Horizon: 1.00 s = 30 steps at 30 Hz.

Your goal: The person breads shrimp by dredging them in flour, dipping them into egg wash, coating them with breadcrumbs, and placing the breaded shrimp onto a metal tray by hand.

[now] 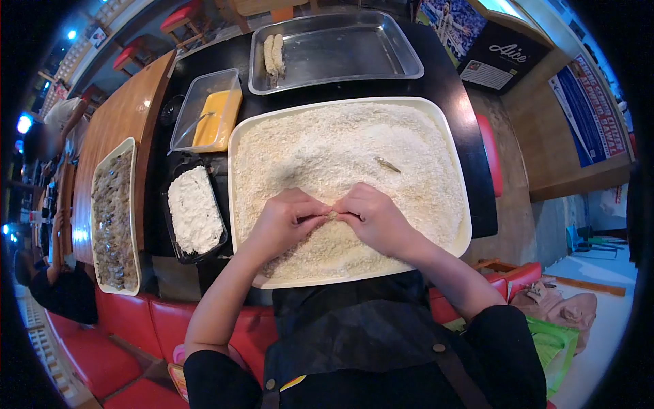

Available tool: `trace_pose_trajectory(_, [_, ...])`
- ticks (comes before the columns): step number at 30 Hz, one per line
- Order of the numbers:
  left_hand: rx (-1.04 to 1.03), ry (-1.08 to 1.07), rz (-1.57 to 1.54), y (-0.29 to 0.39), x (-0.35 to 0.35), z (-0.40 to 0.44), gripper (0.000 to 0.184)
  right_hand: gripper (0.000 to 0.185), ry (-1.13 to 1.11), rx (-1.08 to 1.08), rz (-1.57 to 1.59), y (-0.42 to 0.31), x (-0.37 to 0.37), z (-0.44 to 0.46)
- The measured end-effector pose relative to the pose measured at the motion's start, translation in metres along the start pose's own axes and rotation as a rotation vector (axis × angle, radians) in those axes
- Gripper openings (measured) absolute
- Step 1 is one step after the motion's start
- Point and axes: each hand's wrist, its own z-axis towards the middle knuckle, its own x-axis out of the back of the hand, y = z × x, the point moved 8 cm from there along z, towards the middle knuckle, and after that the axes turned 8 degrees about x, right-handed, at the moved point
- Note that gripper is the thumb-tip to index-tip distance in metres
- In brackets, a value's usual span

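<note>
Both my hands meet over the front part of a large cream tray (pixel 351 278) filled with pale breadcrumbs (pixel 327 143). My left hand (pixel 289 217) and my right hand (pixel 371 217) pinch a small shrimp (pixel 332 215) between thumbs and fingertips, just above the crumbs. Most of the held shrimp is hidden by the fingers. Farther back on the crumbs, to the right, lies another shrimp (pixel 387 164), greyish and only lightly dusted.
Behind stands a metal tray (pixel 334 85) with a few crumbed shrimp (pixel 274 54) at its left. To the left are a clear container of yellow batter (pixel 221 112), a black tray of white flour (pixel 195 211) and a tray of raw shrimp (pixel 114 218). Another person (pixel 65 293) is at far left.
</note>
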Motion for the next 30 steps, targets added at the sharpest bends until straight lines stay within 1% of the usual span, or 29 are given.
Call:
trace_pose_trajectory(1, [0.005,-0.003,-0.003,0.003,0.002,0.000,0.020,0.012,0.008,0.006,-0.019,-0.004,0.002,0.002])
trace_pose_trajectory(4, [0.240,-0.021,-0.255,-0.010,0.016,-0.005,0.022,0.012,0.058,0.059,-0.025,-0.015,-0.001,0.011])
trace_pose_trajectory(5, [0.233,-0.032,-0.206,-0.014,0.018,-0.007,0.022,0.012,0.080,0.082,-0.018,-0.019,-0.002,0.014])
trace_pose_trajectory(7, [0.224,-0.048,-0.103,-0.025,0.021,-0.012,0.022,0.011,0.009,0.076,-0.024,-0.017,-0.017,0.017])
trace_pose_trajectory(10, [0.099,-0.004,-0.033,-0.021,0.020,-0.015,0.020,0.007,-0.065,0.059,-0.026,-0.008,-0.033,0.019])
trace_pose_trajectory(11, [0.120,-0.013,-0.012,-0.022,0.020,-0.017,0.020,0.005,-0.083,0.047,-0.029,-0.006,-0.035,0.018])
trace_pose_trajectory(14, [0.165,-0.049,0.030,-0.016,0.021,-0.011,0.019,0.010,-0.094,0.020,-0.034,-0.010,-0.028,0.020])
trace_pose_trajectory(16, [0.207,-0.086,0.032,-0.012,0.023,-0.007,0.019,0.015,0.059,0.030,-0.032,-0.011,-0.008,0.016])
trace_pose_trajectory(17, [0.180,-0.041,0.001,-0.005,0.026,-0.005,0.020,0.017,0.133,0.036,-0.027,-0.011,0.003,0.013])
trace_pose_trajectory(19, [0.134,0.048,-0.063,0.010,0.025,0.001,0.020,0.019,0.085,-0.052,-0.034,-0.002,0.014,0.002])
trace_pose_trajectory(20, [0.130,0.027,-0.050,0.015,0.016,0.004,0.020,0.020,0.061,-0.099,-0.037,0.003,0.016,-0.003])
trace_pose_trajectory(22, [0.113,-0.012,-0.026,0.025,-0.001,0.013,0.021,0.015,0.001,-0.171,-0.010,0.008,0.016,-0.007])
trace_pose_trajectory(23, [0.181,-0.035,-0.051,0.021,-0.008,0.015,0.021,0.013,-0.028,-0.206,0.001,0.012,0.016,-0.009])
trace_pose_trajectory(25, [0.324,-0.081,-0.095,0.008,-0.022,0.015,0.020,0.010,0.006,-0.165,0.002,0.014,0.015,-0.011])
trace_pose_trajectory(28, [0.211,-0.020,-0.023,0.010,-0.021,0.015,0.019,0.010,0.015,-0.143,-0.005,0.017,0.012,-0.012])
trace_pose_trajectory(30, [0.391,-0.115,-0.116,0.003,-0.022,0.014,0.018,0.012,-0.008,-0.177,0.017,0.016,0.013,-0.012])
